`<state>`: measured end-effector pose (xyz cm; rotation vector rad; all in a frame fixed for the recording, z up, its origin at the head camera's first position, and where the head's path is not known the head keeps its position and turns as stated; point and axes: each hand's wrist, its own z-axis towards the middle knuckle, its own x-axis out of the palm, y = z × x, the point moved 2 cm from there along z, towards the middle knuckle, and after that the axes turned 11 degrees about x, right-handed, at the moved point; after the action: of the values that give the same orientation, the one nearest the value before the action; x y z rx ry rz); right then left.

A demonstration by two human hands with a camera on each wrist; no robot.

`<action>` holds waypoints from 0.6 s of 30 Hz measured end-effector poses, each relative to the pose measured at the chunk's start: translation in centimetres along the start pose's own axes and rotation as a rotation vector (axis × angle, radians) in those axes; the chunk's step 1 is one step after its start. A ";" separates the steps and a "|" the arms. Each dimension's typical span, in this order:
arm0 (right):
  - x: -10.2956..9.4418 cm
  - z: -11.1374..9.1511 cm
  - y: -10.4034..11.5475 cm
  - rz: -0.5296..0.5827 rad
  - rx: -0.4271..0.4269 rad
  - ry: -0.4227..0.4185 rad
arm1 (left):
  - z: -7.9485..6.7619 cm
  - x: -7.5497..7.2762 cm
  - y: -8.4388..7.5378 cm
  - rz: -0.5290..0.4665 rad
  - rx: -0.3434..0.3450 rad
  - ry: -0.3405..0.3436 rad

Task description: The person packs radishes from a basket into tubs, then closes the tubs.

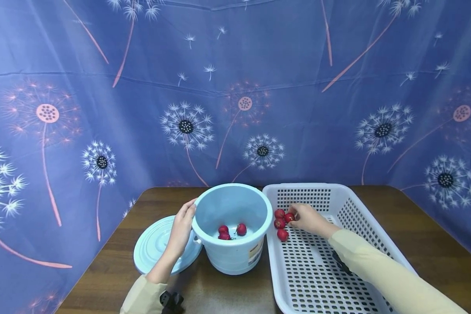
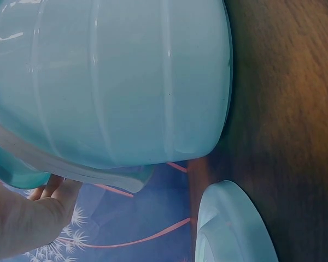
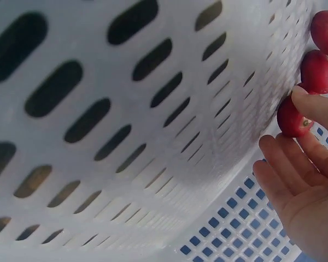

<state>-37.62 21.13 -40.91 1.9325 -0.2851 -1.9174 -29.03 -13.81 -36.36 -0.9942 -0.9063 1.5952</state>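
Observation:
In the head view, my left hand [image 1: 180, 229] holds the left rim of a light blue bucket [image 1: 235, 257]. The left wrist view shows its bent fingers [image 2: 57, 188] at the rim, partly hidden by the bucket's pale handle [image 2: 71, 169]. Several small round red fruits [image 1: 241, 229] lie inside the bucket. My right hand [image 1: 310, 219] reaches into a white perforated basket [image 1: 373, 231] and pinches a red fruit [image 3: 293, 117] between thumb and fingers, near the basket's left wall. Other red fruits [image 1: 282, 235] lie close beside it.
A round light blue lid [image 1: 153, 246] lies on the brown wooden table [image 1: 102, 270], left of the bucket. The basket stands right beside the bucket. Behind the table hangs a blue cloth [image 1: 298, 117] with a dandelion print.

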 end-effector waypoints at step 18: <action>-1.8 -0.1 0.3 0.002 -0.049 -0.027 | 0.0 0.0 0.2 0.005 0.013 -0.001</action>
<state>-37.53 21.65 -39.13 1.8753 -0.2459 -1.9327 -29.07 -13.88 -36.53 -0.9872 -0.8934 1.6040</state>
